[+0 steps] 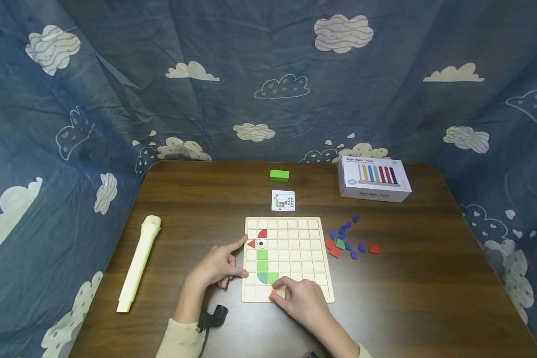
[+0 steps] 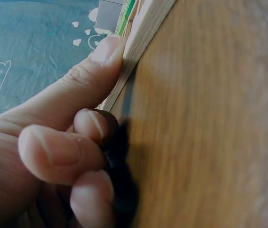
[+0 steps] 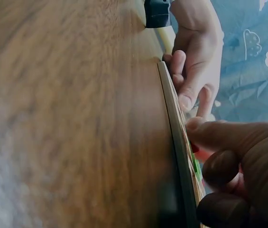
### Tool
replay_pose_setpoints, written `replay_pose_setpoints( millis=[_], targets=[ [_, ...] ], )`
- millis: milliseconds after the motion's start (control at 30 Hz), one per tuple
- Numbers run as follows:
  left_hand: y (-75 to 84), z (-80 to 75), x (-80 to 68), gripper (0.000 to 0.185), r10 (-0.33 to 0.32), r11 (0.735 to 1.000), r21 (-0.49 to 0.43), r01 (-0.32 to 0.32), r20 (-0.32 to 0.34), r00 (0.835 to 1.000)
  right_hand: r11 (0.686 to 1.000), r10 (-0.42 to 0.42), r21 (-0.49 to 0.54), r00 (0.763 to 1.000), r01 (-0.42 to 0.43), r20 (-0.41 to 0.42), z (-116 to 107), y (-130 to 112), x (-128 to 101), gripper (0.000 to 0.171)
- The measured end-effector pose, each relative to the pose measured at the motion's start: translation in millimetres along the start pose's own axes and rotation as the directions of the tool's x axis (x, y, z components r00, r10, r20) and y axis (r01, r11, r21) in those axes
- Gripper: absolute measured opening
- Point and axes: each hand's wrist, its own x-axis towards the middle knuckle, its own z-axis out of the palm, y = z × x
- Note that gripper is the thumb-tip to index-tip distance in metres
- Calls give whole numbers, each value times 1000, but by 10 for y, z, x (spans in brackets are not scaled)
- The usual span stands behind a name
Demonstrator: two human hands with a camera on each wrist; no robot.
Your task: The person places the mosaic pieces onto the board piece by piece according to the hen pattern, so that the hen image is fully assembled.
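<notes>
My right hand (image 1: 306, 298) pinches a red piece (image 1: 273, 294) over the grid board's (image 1: 322, 258) bottom row — just below the green tiles (image 1: 262, 266); my left hand (image 1: 219, 268), thumb and forefinger out, steadies the left edge.

Person's arms and hands: worn items noted.

Two bare hands are seen, the left hand (image 1: 218, 268) and the right hand (image 1: 303, 302); no gloves or rings are observed. A pale cream long sleeve (image 1: 182, 339) with a ribbed cuff is worn on the left forearm, and a strip of matching cream fabric is visible at the right forearm near the frame edge. A small black wrist-mounted device (image 1: 213, 317) is fitted at the left wrist beside the cuff. Fingernails are short and unpainted in the left wrist view.
</notes>
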Motion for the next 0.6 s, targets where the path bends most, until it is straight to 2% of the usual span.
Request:
replay_pose_setpoints(
  millis=[167, 400, 600],
  targets=[
    [-7, 21, -2, 98, -1, 1000, -3, 1, -6, 1000, 1000, 2, -20, 1000, -2, -2, 5, -4, -9, 17],
    [-1, 26, -5, 97, -14, 1000, 8, 14, -8, 1000, 999, 43, 4, 997, -44, 66, -22, -9, 6, 14],
    [10, 16, -8, 97, -17, 1000, 4, 17, -6, 1000, 1000, 24, 3, 998, -25, 64, -26, 2, 2, 12]
  ],
)
